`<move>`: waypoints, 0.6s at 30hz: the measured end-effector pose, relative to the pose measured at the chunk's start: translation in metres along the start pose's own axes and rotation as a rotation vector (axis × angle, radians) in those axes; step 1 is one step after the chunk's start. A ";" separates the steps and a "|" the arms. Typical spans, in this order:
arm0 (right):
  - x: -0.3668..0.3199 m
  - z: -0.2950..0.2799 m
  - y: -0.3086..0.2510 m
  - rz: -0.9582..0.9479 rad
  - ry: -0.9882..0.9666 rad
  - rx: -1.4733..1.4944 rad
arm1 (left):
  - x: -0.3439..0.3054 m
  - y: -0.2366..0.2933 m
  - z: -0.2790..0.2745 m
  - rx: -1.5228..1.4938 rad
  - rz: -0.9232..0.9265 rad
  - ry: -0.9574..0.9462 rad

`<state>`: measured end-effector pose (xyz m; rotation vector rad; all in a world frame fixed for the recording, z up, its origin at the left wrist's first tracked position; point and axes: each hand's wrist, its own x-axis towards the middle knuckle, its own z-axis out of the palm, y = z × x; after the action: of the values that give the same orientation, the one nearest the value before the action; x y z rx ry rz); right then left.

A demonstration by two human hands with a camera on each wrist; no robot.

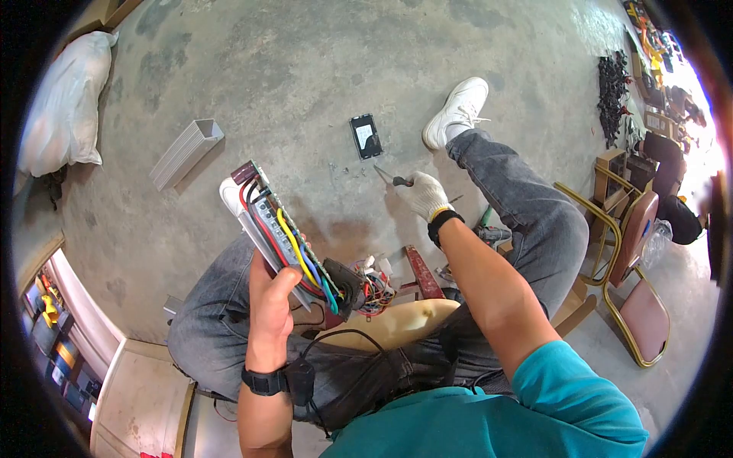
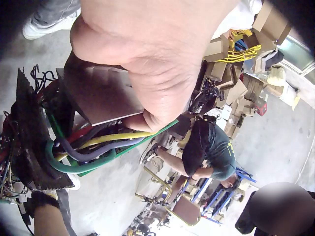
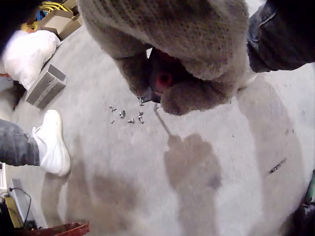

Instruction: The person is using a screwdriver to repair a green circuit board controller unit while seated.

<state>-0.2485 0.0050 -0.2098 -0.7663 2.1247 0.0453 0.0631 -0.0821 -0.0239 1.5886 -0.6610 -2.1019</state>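
Observation:
My bare left hand (image 1: 273, 301) grips a long circuit board assembly (image 1: 279, 237) with a metal plate and thick red, yellow, blue and green wires. In the left wrist view the thumb presses beside the yellow wire (image 2: 108, 139). The gloved right hand (image 1: 424, 195) holds a screwdriver (image 1: 400, 181), its shaft pointing at the floor near several small screws (image 1: 351, 171). In the right wrist view, gloved fingers (image 3: 192, 98) curl round the dark and red handle (image 3: 164, 78), and the screws (image 3: 131, 120) lie on the concrete.
A black rectangular case (image 1: 366, 137) lies on the floor beyond the screws. An aluminium profile (image 1: 185, 155) lies left, near a white sack (image 1: 72, 103). Bundled wires (image 1: 374, 286), a red metal piece (image 1: 422, 271) and a drill (image 1: 492, 233) are between the legs. A chair (image 1: 641, 305) lies right.

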 end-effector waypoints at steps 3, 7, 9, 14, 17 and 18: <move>-0.004 -0.007 0.000 -0.039 0.009 -0.024 | 0.000 0.002 0.000 -0.007 -0.001 -0.023; -0.023 -0.023 0.003 -0.102 0.059 0.043 | 0.000 0.002 0.002 0.007 0.053 -0.017; -0.046 -0.047 -0.005 -0.190 0.047 0.031 | 0.004 -0.004 0.000 0.092 0.055 -0.023; -0.129 -0.123 -0.047 -0.232 0.007 0.208 | 0.004 -0.006 0.009 0.065 0.099 0.054; -0.182 -0.159 -0.064 -0.293 0.033 0.374 | 0.004 -0.011 0.004 0.118 0.133 0.020; -0.197 -0.169 -0.067 -0.343 0.028 0.410 | 0.003 -0.013 0.003 0.111 0.156 0.024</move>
<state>-0.2452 0.0011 0.0585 -0.8689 1.9097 -0.5683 0.0587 -0.0737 -0.0334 1.5628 -0.8775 -1.9609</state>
